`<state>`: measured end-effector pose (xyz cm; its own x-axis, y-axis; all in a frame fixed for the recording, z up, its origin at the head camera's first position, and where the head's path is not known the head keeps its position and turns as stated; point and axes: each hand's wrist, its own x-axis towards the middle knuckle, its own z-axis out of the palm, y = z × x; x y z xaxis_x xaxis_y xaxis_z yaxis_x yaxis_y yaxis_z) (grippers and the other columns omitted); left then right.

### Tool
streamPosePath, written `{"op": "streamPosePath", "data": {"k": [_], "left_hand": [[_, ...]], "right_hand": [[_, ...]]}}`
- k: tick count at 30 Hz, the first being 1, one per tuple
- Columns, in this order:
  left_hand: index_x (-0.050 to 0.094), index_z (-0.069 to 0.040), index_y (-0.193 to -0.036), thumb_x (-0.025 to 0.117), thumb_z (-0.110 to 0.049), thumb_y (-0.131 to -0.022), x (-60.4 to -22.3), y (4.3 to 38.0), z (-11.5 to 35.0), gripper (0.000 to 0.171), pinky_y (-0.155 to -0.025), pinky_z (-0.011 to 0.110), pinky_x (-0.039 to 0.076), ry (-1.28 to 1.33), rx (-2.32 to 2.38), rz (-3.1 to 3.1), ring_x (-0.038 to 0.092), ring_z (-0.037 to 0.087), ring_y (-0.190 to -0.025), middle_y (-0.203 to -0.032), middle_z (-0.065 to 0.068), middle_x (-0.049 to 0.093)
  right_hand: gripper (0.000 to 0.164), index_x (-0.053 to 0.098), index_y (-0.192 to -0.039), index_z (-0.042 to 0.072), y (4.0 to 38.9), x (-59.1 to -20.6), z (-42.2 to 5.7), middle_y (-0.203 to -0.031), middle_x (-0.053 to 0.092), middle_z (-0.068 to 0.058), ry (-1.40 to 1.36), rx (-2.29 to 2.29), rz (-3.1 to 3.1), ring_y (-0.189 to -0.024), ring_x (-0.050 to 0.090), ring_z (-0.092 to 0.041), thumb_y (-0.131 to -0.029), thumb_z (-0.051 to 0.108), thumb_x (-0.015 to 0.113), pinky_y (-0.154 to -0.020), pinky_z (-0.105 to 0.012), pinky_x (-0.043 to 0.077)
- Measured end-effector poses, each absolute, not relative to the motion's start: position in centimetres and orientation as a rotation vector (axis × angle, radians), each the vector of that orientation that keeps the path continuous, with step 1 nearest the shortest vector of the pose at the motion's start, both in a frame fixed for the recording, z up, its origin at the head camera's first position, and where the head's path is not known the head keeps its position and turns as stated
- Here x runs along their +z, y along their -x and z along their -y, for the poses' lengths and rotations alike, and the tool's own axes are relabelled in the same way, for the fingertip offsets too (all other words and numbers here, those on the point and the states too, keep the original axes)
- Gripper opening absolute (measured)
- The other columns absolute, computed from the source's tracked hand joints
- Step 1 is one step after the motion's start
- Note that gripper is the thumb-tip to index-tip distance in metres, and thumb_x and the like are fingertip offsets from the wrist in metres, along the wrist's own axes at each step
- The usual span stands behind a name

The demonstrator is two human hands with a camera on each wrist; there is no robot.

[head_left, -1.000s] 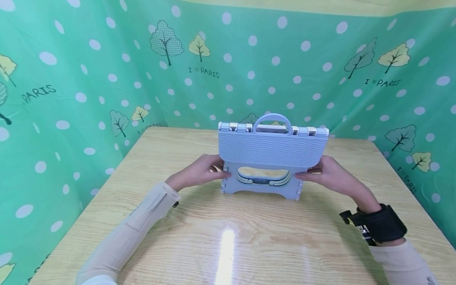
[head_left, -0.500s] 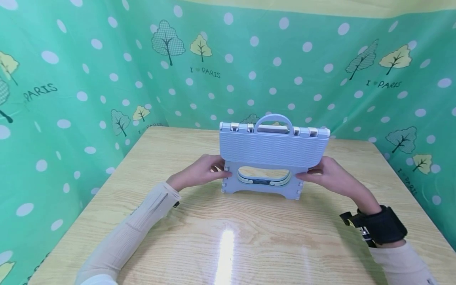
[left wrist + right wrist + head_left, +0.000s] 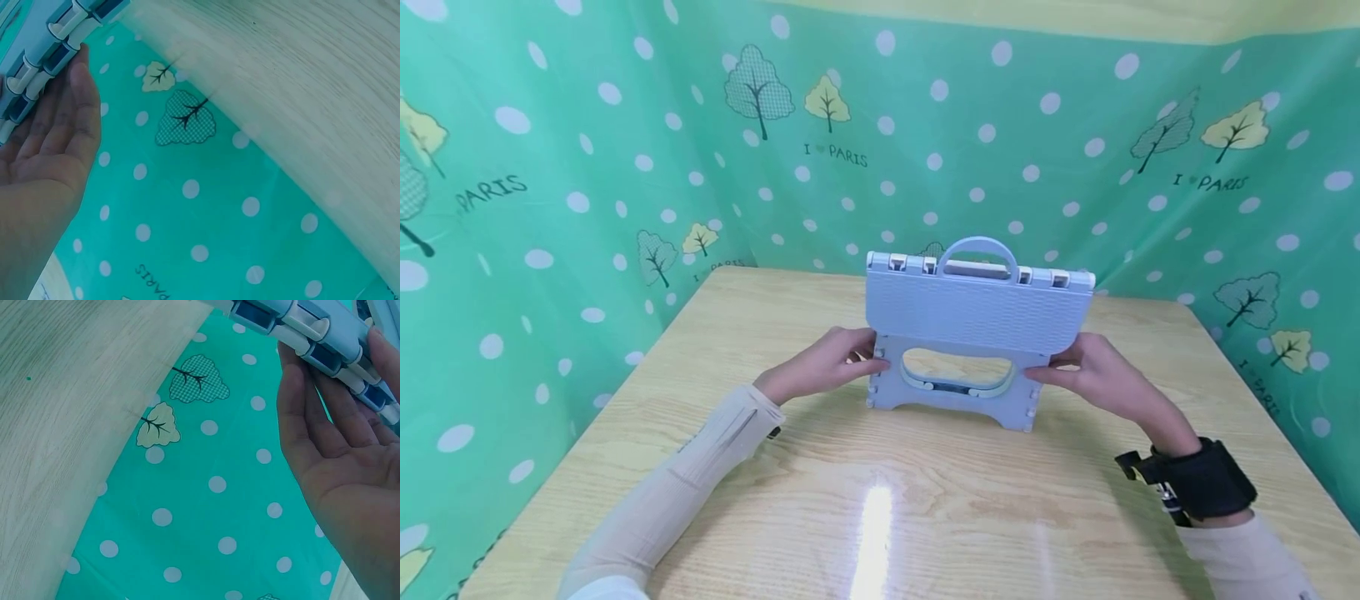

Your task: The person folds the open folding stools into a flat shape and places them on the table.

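Note:
A light blue plastic folding stool [image 3: 973, 304] stands on the wooden table, its two top halves hinged up along a ridge with an arched carry handle [image 3: 979, 243]. Below, a leg panel [image 3: 955, 406] with an oval cut-out faces me. My left hand [image 3: 829, 360] grips the panel's left edge, thumb on the near face. On the right edge, my right hand [image 3: 1097, 377] pinches the panel the same way. In the left wrist view, the left hand [image 3: 53, 159] has its fingers behind the hinged edge. The right wrist view shows the right hand's fingers [image 3: 331, 419] under the white hinge knuckles.
The pale wooden table [image 3: 805, 500] spreads around the stool, with a bright light reflection near its front. A green dotted curtain [image 3: 880, 167] with printed trees hangs behind the table and at both sides. A black strap [image 3: 1204, 479] circles the right wrist.
The leg panel's lower right corner has come slightly nearer to me, and the layers seen through the cut-out look different. Both hands keep their hold on the side edges.

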<state>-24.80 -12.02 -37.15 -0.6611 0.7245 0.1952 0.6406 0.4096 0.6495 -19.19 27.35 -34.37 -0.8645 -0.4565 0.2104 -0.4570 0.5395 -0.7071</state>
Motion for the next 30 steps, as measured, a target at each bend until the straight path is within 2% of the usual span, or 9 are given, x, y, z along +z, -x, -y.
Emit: {"op": "streamPosePath", "data": {"k": [5,7,9,12,16,19,20,24,30], "left_hand": [[0.047,-0.005,-0.141,0.06,-0.027,-0.101,-37.2,24.9,11.9,0.048,-0.082,0.027,0.056,-1.25,1.128,-2.499,0.069,0.014,-0.096,-0.117,0.008,0.069],[0.048,-0.004,-0.139,0.061,-0.026,-0.101,-37.2,24.9,12.0,0.046,-0.081,0.028,0.057,-1.241,1.154,-2.467,0.07,0.015,-0.096,-0.114,0.008,0.07],[0.051,-0.004,-0.131,0.063,-0.026,-0.1,-37.3,24.9,12.0,0.04,-0.077,0.027,0.057,-1.21,1.17,-2.428,0.07,0.015,-0.092,-0.107,0.007,0.071],[0.055,-0.005,-0.107,0.064,-0.028,-0.099,-37.6,25.1,12.2,0.026,-0.062,0.022,0.049,-1.145,1.12,-2.417,0.06,0.01,-0.07,-0.082,0.0,0.066],[0.053,-0.008,-0.09,0.065,-0.031,-0.098,-38.5,25.6,12.2,0.027,-0.054,0.023,0.036,-1.097,1.03,-2.421,0.041,0.008,-0.058,-0.066,0.0,0.052],[0.055,-0.007,-0.089,0.063,-0.03,-0.099,-39.3,25.9,12.1,0.026,-0.054,0.023,0.039,-1.07,1.026,-2.395,0.051,0.01,-0.058,-0.068,0.001,0.058],[0.055,-0.007,-0.089,0.062,-0.031,-0.1,-39.7,25.9,12.0,0.027,-0.054,0.023,0.039,-1.054,1.025,-2.391,0.054,0.013,-0.058,-0.067,0.001,0.059],[0.056,-0.006,-0.091,0.059,-0.031,-0.102,-40.4,25.8,11.8,0.027,-0.053,0.024,0.042,-0.992,1.001,-2.375,0.065,0.023,-0.059,-0.065,0.005,0.064],[0.056,-0.006,-0.09,0.055,-0.03,-0.104,-40.9,25.7,11.3,0.028,-0.055,0.025,0.043,-0.963,0.942,-2.403,0.063,0.018,-0.057,-0.065,0.004,0.064]], "right_hand": [[0.05,0.048,-0.14,0.005,19.3,-34.8,-27.5,-0.122,0.066,-0.016,-0.827,1.318,2.734,-0.101,0.07,-0.018,-0.095,0.011,0.069,-0.079,-0.032,0.058],[0.054,0.042,-0.145,0.006,19.4,-35.1,-27.5,-0.124,0.064,-0.019,-0.827,1.409,2.721,-0.1,0.07,-0.019,-0.096,0.009,0.067,-0.079,-0.033,0.058],[0.058,0.037,-0.148,0.006,19.5,-35.5,-27.5,-0.125,0.061,-0.021,-0.812,1.495,2.723,-0.1,0.07,-0.019,-0.097,0.009,0.065,-0.08,-0.034,0.058],[0.053,0.038,-0.145,0.0,19.8,-36.2,-27.4,-0.118,0.064,-0.021,-0.781,1.55,2.78,-0.096,0.071,-0.018,-0.099,0.012,0.063,-0.078,-0.037,0.059],[0.038,0.047,-0.126,-0.006,20.1,-37.2,-27.1,-0.084,0.068,-0.015,-0.743,1.463,2.898,-0.073,0.068,-0.024,-0.1,0.018,0.062,-0.064,-0.036,0.056],[0.034,0.048,-0.113,-0.006,20.3,-37.9,-26.8,-0.066,0.06,-0.011,-0.682,1.393,2.965,-0.056,0.058,-0.029,-0.101,0.023,0.061,-0.05,-0.032,0.047],[0.035,0.048,-0.113,-0.007,20.4,-38.2,-26.6,-0.064,0.058,-0.01,-0.657,1.384,2.979,-0.053,0.055,-0.029,-0.101,0.024,0.061,-0.047,-0.031,0.045],[0.042,0.048,-0.121,-0.007,20.7,-39.2,-26.0,-0.062,0.056,-0.004,-0.54,1.335,3.023,-0.047,0.051,-0.021,-0.102,0.028,0.059,-0.042,-0.029,0.041],[0.049,0.042,-0.138,-0.01,20.8,-39.6,-25.7,-0.065,0.056,-0.004,-0.494,1.245,3.056,-0.052,0.053,-0.02,-0.104,0.023,0.055,-0.044,-0.028,0.042]]}}
